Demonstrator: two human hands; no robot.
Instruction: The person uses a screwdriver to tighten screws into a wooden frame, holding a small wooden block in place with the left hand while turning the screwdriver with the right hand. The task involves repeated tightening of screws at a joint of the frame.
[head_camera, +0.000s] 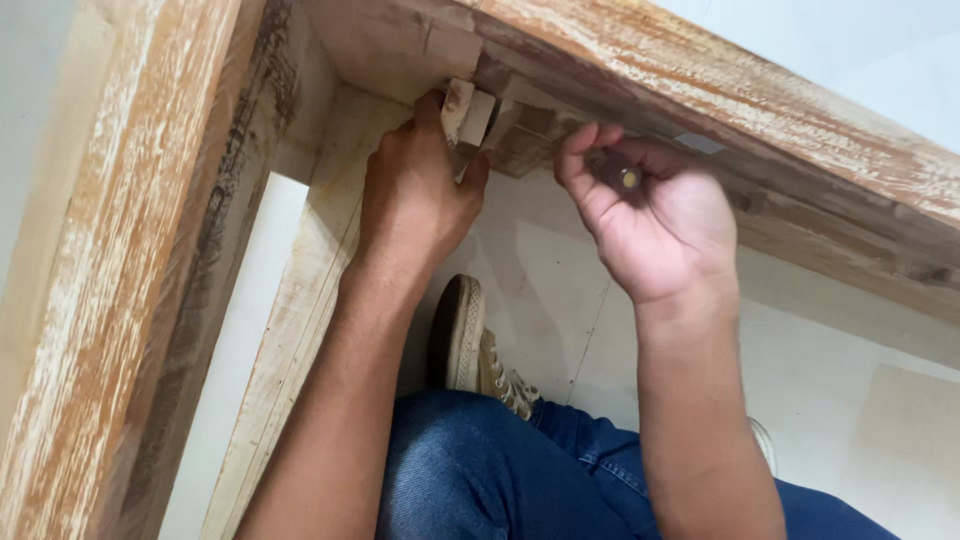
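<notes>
Whitewashed wooden frame overhead, your left hand pinching a small wood block into the corner at 12 o'clock, right hand fingers curled round a screwdriver handle at 1 o'clock, looks mid-fastening, so keep that block steady.

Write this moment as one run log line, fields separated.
left hand: presses small wood block | right hand: grips dark tool handle | place: under wooden frame

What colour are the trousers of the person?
The trousers are blue denim, shown best in the head view, low in the picture.
</notes>
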